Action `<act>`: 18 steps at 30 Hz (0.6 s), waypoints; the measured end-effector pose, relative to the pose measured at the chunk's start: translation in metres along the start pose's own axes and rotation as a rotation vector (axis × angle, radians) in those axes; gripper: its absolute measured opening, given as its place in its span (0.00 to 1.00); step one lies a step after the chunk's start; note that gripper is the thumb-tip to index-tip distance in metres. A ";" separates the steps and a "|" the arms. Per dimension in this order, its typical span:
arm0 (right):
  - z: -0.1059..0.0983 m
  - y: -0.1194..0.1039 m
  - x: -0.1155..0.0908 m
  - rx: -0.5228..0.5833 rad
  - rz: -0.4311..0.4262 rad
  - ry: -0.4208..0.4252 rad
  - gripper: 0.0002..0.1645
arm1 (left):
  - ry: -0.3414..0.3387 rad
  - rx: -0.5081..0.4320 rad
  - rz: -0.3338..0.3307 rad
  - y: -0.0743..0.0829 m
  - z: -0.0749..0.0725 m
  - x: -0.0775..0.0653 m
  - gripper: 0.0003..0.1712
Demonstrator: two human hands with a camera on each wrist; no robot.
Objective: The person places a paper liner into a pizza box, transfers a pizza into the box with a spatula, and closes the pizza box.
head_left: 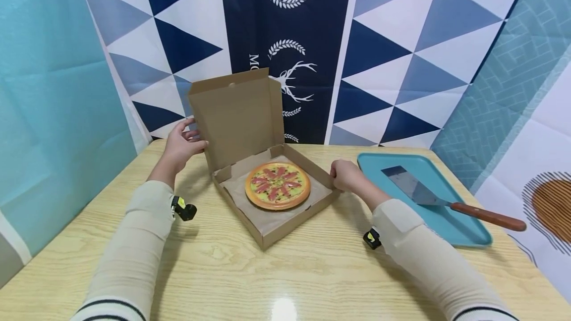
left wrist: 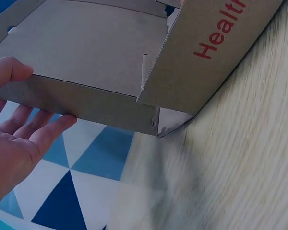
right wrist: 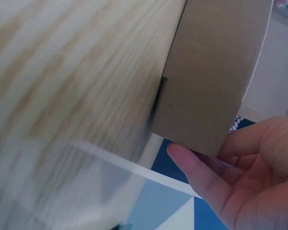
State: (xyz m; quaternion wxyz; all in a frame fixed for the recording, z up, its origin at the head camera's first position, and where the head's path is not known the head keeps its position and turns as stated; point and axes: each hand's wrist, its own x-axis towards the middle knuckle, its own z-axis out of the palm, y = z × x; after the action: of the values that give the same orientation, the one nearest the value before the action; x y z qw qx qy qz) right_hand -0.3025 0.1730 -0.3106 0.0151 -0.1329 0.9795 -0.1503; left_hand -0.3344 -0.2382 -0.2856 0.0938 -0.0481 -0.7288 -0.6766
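Observation:
A cardboard pizza box stands on the wooden table with its lid raised and leaning back. Inside lies a round pizza with red strips on a yellow top. My left hand holds the lid's left side flap, thumb on one face and fingers on the other. At the box's right corner, my right hand pinches the side wall between thumb and fingers. Red lettering shows on the box's outer wall in the left wrist view.
To the right lies a teal tray. A spatula with a wooden handle rests across it, the handle reaching past the tray's right edge. Behind the table hangs a patterned curtain; a teal cloth hangs at the left.

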 end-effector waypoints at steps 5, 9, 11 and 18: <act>-0.003 0.002 -0.010 -0.021 -0.016 -0.018 0.05 | -0.019 0.017 0.010 0.001 0.009 0.005 0.42; -0.003 0.004 -0.017 -0.025 -0.034 -0.030 0.06 | -0.024 0.049 0.009 0.001 0.016 0.009 0.42; -0.003 0.005 -0.021 -0.018 -0.040 -0.034 0.06 | -0.024 0.068 0.011 0.001 0.020 0.012 0.42; -0.001 0.007 -0.033 0.032 -0.024 -0.059 0.04 | -0.049 0.077 0.028 0.001 0.035 0.017 0.43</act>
State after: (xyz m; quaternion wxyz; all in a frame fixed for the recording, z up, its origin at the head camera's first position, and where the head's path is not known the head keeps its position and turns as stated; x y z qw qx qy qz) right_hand -0.2726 0.1884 -0.3123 0.0444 -0.1489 0.9745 -0.1621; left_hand -0.3538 -0.2044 -0.2833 0.0872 -0.0710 -0.7556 -0.6454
